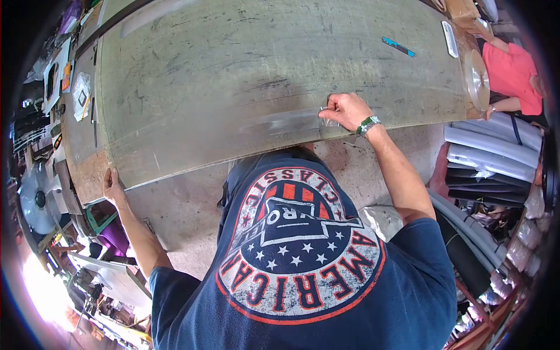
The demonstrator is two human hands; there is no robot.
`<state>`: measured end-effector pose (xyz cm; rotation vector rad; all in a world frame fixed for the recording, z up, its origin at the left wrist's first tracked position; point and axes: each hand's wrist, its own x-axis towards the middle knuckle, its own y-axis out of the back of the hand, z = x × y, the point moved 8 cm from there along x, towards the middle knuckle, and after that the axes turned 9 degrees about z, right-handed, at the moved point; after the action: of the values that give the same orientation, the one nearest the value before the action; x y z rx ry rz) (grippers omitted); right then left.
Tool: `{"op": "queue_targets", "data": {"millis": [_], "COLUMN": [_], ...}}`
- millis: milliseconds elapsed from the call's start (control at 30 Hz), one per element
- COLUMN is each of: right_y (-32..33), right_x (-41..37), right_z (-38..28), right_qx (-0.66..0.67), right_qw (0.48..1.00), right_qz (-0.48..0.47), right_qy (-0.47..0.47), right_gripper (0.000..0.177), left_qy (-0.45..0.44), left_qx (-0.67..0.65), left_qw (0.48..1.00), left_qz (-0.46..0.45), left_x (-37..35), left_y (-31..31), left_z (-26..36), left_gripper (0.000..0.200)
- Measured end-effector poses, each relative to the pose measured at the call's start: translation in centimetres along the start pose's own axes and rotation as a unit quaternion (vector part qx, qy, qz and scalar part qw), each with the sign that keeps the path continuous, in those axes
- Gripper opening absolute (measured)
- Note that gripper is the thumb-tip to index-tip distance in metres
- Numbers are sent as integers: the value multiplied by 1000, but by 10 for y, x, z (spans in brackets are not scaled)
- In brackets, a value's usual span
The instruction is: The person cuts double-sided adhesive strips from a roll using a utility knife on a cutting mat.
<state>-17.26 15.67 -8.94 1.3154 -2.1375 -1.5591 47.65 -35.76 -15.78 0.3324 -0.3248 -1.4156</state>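
My right hand (348, 112) is over the front part of the large greenish-grey work surface (233, 64), fingers closed in a pinch on a small piece of clear plastic (329, 122). A green and white beaded bracelet circles that wrist. Left of these fingers, a shiny pale streak runs along the surface near its front edge. My left hand (112, 185) is closed at the front left corner of the work surface, with the fingers on its edge. A blue and black utility knife (398, 47) lies farther back, beyond my right hand.
A white bar-shaped object (449, 39) and a round metal disc (476, 80) are at the right end, near a person in a pink shirt (513, 76). Rolls of sheet material (496, 146) are stacked at right. A small plastic bag (82, 96) lies at left.
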Motion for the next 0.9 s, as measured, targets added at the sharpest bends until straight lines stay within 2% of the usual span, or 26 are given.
{"op": "queue_targets", "data": {"millis": [167,300,433,467,567,600,633,667,700,733,767,800,867,900], "right_y": [6,15,13,12,11,10,9,9,11,11,10,9,9,9], "right_x": [0,0,3,3,2,2,2,2,5,4,3,3,0,1], "right_z": [2,-3,5,8,10,11,10,9,8,7,7,8,11,11], "right_qx": [-33,-70,-56,-50,-57,-59,-64,-68,-71,-68,-68,-70,-76,-78], "right_qw": [999,995,997,997,995,995,994,994,995,995,996,996,996,996], "right_qz": [31,-6,18,27,5,-3,-9,-13,-14,-14,-6,3,2,1], "right_qy": [-17,-68,-57,-51,-78,-85,-83,-79,-74,-67,-60,-51,-42,-45], "right_gripper": [47,52,57,59,59,62,62,63,63,64,64,63,63,63], "left_qy": [8,20,9,-27,-269,-261,-244,-335,-368,-429,-478,-482,-495,-495], "left_qx": [-10,-2,64,160,249,285,220,245,179,118,48,39,63,75], "left_qw": [1000,999,997,986,926,922,937,885,840,764,704,659,582,568], "left_qz": [-13,-37,-40,37,87,7,-121,-213,-357,-468,-523,-577,-642,-653], "left_x": [7,5,18,18,-38,-87,-154,-217,-268,-320,-364,-400,-447,-456], "left_y": [0,-2,1,7,-69,-131,-192,-241,-287,-324,-350,-376,-414,-425], "left_z": [-12,1,10,17,137,196,251,293,309,325,333,334,325,325], "left_gripper": [34,34,51,61,64,60,53,47,45,45,44,42,40,39]}}
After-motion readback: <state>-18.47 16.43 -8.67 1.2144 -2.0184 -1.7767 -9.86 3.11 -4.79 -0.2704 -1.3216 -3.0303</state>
